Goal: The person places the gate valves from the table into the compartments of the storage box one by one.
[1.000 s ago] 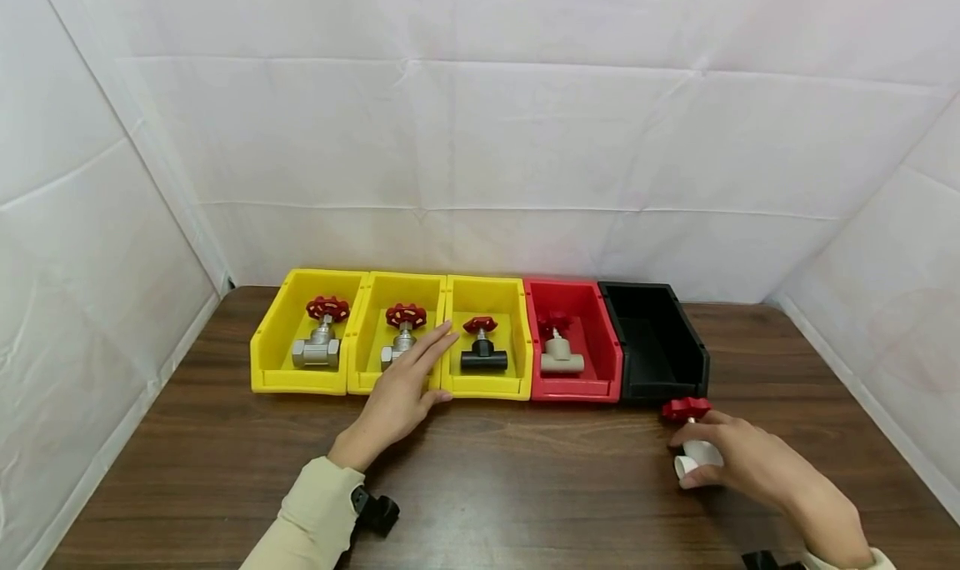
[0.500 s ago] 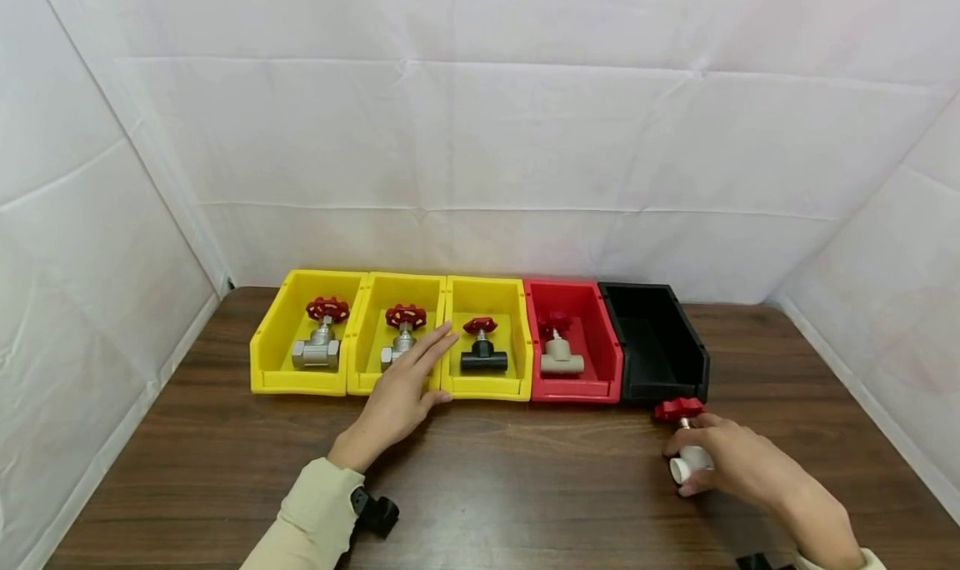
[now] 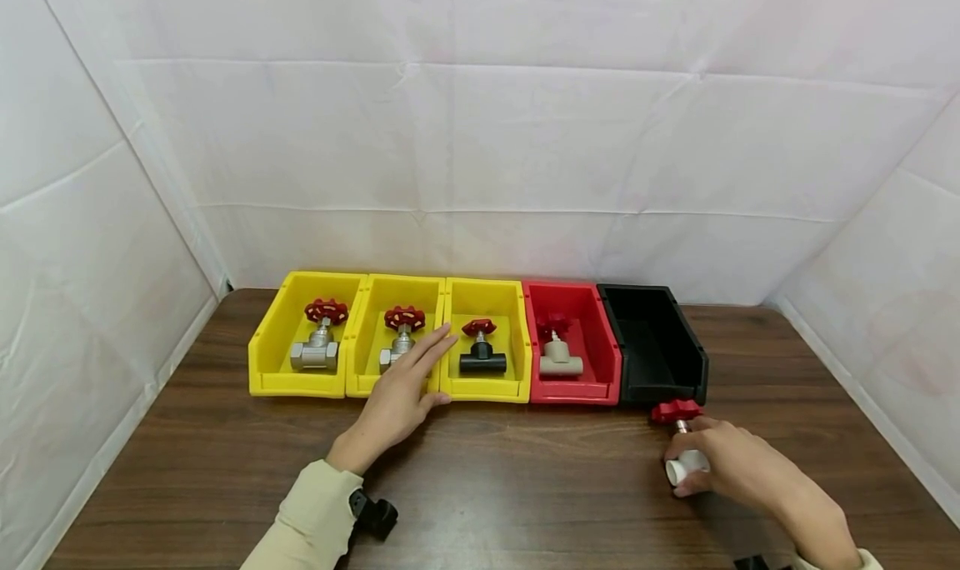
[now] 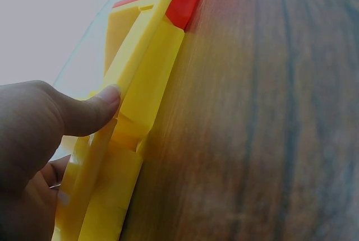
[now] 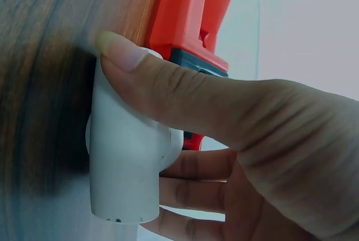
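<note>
My right hand (image 3: pixel 742 462) grips a white plastic valve (image 5: pixel 126 146) with a red handwheel (image 3: pixel 677 412), just in front of the black bin (image 3: pixel 663 395). The thumb lies along the white pipe body in the right wrist view, with the other fingers behind it. My left hand (image 3: pixel 401 403) rests with fairly straight fingers over the wall between the second yellow bin (image 3: pixel 363 384) and the third yellow bin (image 3: pixel 491 389). Its thumb touches the front rim in the left wrist view. The second bin's metal valve (image 3: pixel 403 337), with a red handwheel, is partly hidden by that hand.
The first yellow bin (image 3: pixel 296 384) holds a larger metal valve (image 3: pixel 318 349). A black valve (image 3: pixel 482 357) lies in the third yellow bin, and a beige valve (image 3: pixel 560 360) in the red bin (image 3: pixel 573 393). White sheeting (image 3: pixel 480 137) encloses the brown wooden table (image 3: pixel 525 487).
My right hand has shifted slightly left and toward me with the white valve, which stays in its grip. The left hand has stayed in place.
</note>
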Motion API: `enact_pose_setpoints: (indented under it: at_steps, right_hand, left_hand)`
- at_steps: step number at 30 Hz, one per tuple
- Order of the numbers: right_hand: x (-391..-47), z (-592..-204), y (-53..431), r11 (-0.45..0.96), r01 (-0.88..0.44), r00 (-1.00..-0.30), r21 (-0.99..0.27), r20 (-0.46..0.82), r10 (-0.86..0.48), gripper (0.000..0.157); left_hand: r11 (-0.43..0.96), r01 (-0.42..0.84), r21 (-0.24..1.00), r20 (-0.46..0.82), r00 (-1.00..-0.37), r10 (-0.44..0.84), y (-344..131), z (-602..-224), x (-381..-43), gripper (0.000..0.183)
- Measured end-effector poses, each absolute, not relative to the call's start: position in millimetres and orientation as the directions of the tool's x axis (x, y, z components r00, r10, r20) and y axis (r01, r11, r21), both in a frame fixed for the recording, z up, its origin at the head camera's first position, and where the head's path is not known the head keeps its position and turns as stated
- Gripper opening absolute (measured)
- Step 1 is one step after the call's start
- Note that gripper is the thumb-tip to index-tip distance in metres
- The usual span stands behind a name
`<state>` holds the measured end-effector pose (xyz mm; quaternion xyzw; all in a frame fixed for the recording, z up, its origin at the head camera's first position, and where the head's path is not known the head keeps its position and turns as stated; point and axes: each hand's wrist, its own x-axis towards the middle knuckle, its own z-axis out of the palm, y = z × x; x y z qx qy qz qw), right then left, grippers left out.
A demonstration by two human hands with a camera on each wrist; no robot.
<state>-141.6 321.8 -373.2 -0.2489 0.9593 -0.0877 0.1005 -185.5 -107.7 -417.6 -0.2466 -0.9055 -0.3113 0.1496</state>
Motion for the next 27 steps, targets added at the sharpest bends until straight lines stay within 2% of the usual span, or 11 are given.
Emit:
enact_pose_setpoints:
  at_steps: [8,27]
  right_hand:
    - [-139.3,-367.4,318.9,0.846,-0.483,-0.839,-0.225,-0.156,-0.52,0.033]
    - [-130.2,-351.9,311.8,0.838,-0.528,-0.847,-0.137,0.006,-0.532,0.03]
  left_hand:
    - [0.686,0.543,0.485,0.425,-0.832,0.358,-107.4,-417.2,-185.9,0.079]
    - [0.68,0.553,0.482,0.437,-0.824,0.361,-108.1,-417.9,-185.7,0.079]
